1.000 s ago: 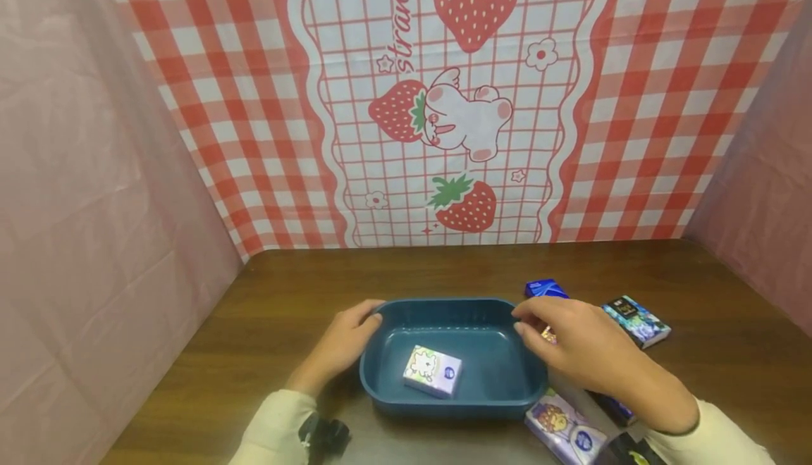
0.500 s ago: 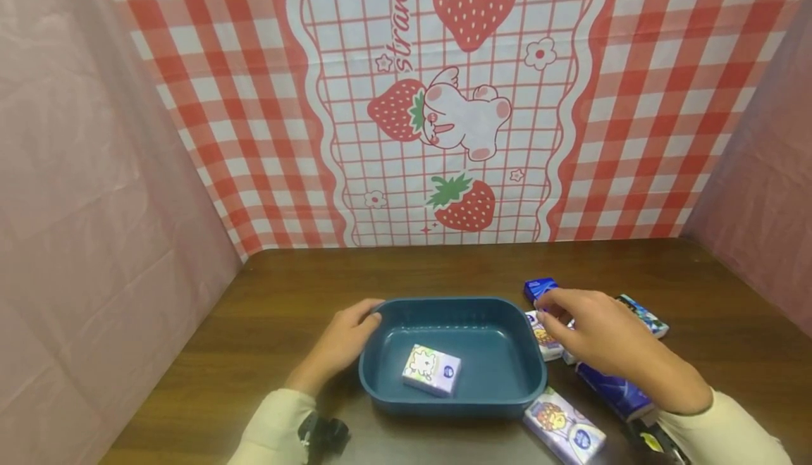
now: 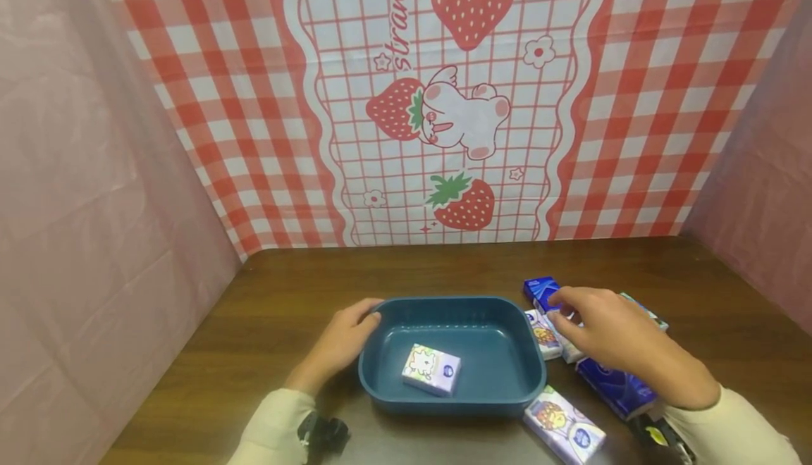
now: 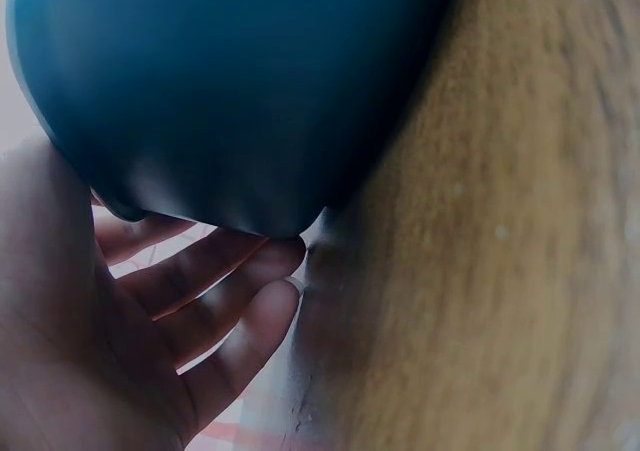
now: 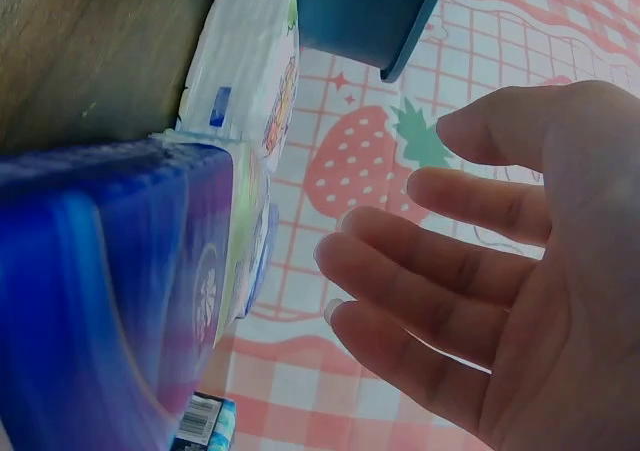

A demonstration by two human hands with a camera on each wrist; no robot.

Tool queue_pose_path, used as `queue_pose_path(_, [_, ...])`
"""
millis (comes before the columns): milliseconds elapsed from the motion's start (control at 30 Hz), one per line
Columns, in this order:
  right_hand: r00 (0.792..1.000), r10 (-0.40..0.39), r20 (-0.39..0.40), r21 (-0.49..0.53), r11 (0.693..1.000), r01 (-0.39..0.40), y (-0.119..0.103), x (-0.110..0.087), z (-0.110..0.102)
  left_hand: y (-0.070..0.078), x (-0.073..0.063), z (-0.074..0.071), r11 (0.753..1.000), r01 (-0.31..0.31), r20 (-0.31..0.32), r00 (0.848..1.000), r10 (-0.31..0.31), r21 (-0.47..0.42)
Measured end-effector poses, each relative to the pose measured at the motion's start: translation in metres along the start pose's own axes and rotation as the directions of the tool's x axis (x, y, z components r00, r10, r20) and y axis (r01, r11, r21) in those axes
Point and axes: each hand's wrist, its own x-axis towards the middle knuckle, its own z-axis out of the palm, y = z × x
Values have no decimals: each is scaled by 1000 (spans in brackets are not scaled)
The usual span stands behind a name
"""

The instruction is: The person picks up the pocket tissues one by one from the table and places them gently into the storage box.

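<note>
Zero pinch on tissue pkts [image 3: 543,336] w/ spread fingers [image 5: 410,296] of right hand [image 3: 609,325]; ditto left hand [image 3: 339,344], loosely spread vs. tray [image 3: 501,373]. Prob. light, squashy, slick-wrapped; grip mid-sides gently.

Blue tray [image 3: 453,406] upright on wooden bench [image 3: 266,338]. One small printed pack [image 3: 432,369] inside, lying flat, left of centre. Left hand [image 3: 342,338] against tray's left end, thumb at rim. Right hand [image 3: 605,327] above cluster right of tray, fingers relaxed, nothing held. Cluster: blue pack [image 3: 540,289] at back, white printed pack [image 3: 543,335] beside tray, dark blue pack [image 3: 614,386] nearer front. Lilac pack [image 3: 564,427] by tray's front right corner. Red-white strawberry cloth [image 3: 469,109] behind.
</note>
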Motion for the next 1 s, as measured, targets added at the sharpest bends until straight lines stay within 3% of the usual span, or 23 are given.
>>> queue_pose_path(200, [998, 46, 46, -17, 999, -45, 2, 0, -2, -3, 0, 0, 1000, 14, -8, 1000, -14, 4])
queue_pose_path(767, [992, 38, 121, -66, 997, -30, 9, -3, 3, 0, 0, 0, 1000, 15, 7, 1000, -15, -6])
queue_pose_path(1000, [983, 75, 167, -135, 989, -52, 6, -5, 3, -1, 0, 1, 1000, 8, 1, 1000, -8, -3])
